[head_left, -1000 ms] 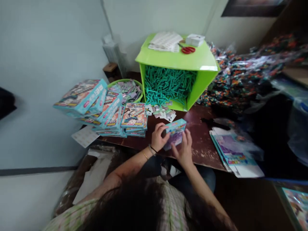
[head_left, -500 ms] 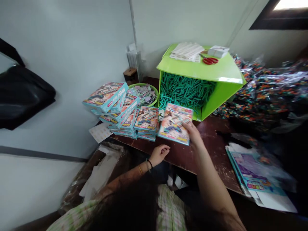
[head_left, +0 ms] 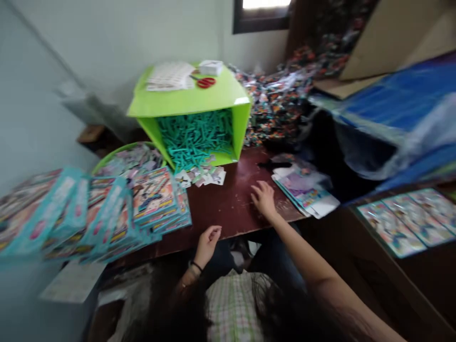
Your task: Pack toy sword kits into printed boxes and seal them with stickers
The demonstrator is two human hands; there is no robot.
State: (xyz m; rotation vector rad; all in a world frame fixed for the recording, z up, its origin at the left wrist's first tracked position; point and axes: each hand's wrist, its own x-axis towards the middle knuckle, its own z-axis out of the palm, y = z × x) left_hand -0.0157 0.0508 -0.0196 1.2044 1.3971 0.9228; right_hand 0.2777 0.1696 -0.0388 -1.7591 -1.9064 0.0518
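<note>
My right hand (head_left: 263,198) hovers low over the dark wooden table (head_left: 228,209), empty, fingers spread, a short way left of a pile of flat unfolded cartons (head_left: 304,190). My left hand (head_left: 208,240) hangs at the table's near edge, fingers loosely curled, holding nothing. A stack of filled teal toy boxes (head_left: 156,199) lies to the left of both hands. Small printed cards (head_left: 203,175) lie scattered in front of a green box.
A lime-green box (head_left: 192,102) on its side holds teal plastic sticks; scissors (head_left: 205,82) and paper sheets rest on top. A green bowl (head_left: 117,154) of cards sits left. Bags of colourful pieces (head_left: 281,99) pile at the back. Printed sheets (head_left: 406,221) lie far right.
The toy box my right hand held is out of it; that hand now reaches right toward the flat cartons. The view has swung to the right.
</note>
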